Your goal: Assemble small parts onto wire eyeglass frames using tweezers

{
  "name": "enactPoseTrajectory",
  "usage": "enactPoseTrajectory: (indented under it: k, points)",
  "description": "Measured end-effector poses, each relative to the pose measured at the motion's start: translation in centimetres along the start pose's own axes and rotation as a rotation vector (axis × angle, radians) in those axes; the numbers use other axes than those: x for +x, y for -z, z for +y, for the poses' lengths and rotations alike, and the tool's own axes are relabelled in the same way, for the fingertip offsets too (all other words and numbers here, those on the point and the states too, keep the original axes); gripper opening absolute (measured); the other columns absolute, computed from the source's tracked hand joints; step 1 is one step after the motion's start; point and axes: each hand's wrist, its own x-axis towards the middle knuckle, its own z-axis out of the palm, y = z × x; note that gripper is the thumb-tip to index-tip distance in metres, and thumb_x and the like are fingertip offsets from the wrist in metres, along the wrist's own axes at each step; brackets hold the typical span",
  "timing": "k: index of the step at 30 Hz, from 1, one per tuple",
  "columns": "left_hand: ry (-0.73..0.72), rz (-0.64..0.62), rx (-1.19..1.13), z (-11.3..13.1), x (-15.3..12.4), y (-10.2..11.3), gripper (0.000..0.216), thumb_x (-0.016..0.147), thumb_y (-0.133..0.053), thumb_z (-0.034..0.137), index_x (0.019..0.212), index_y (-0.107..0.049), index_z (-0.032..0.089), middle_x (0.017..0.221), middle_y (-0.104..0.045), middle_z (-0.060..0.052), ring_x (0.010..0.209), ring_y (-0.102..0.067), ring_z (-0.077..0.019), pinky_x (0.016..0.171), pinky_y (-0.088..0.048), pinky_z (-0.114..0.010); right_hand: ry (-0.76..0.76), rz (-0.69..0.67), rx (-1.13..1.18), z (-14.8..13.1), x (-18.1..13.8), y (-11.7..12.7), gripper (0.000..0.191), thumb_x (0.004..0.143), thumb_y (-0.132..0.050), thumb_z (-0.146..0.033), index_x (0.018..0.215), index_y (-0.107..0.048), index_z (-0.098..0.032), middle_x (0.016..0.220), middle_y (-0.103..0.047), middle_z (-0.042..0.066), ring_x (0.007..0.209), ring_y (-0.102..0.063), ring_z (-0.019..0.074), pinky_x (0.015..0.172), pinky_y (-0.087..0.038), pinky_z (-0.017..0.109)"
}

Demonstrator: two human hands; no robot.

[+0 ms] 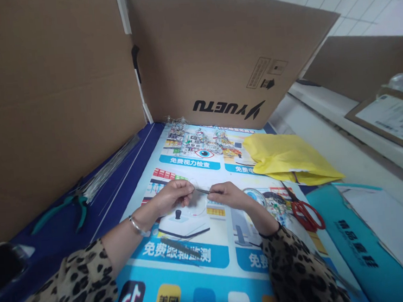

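Observation:
In the head view my left hand (175,194) is closed in a pinch at the left end of a thin dark strip (202,191). My right hand (230,195) grips the strip's other end between thumb and fingers. The two hands hold it a little above the printed mat (139,207). A faint, thin loop shows below the fingers, too fine to name. Nearer to me, a small bundle of dark thin strips (182,249) lies on the mat.
Teal-handled pliers (65,210) and silver wires (110,170) lie at left, near a phone (6,266). Tangled clear pieces (200,139) sit at the back. Red scissors (306,212), a yellow bag (289,158) and a teal bag (361,236) lie right. Cardboard (214,52) stands behind.

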Motion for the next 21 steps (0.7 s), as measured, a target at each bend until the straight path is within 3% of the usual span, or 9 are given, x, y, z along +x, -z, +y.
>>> enactPoseTrajectory:
  k: [12,21]
  points:
    - [-0.058,0.219,0.021,-0.28,0.52,-0.63,0.029,0.068,-0.069,0.038,0.075,-0.061,0.011,0.061,-0.063,-0.003,0.048,-0.057,-0.0107,0.043,-0.04,-0.02,-0.068,0.184,-0.063,-0.33,0.28,-0.79,0.04,0.08,-0.045,-0.052,0.063,-0.052,-0.017,0.055,-0.038,-0.005,0.054,-0.036,0.0081,0.049,-0.027,0.02]
    - [-0.11,0.26,0.138,-0.39,0.4,-0.55,0.028,0.074,-0.062,0.039,0.067,-0.057,0.013,0.053,-0.06,-0.002,0.043,-0.054,-0.0094,0.044,-0.039,-0.02,-0.097,0.251,-0.146,-0.18,0.34,-0.61,0.04,0.081,-0.043,-0.053,0.061,-0.049,-0.018,0.055,-0.04,-0.005,0.055,-0.039,0.0087,0.05,-0.028,0.02]
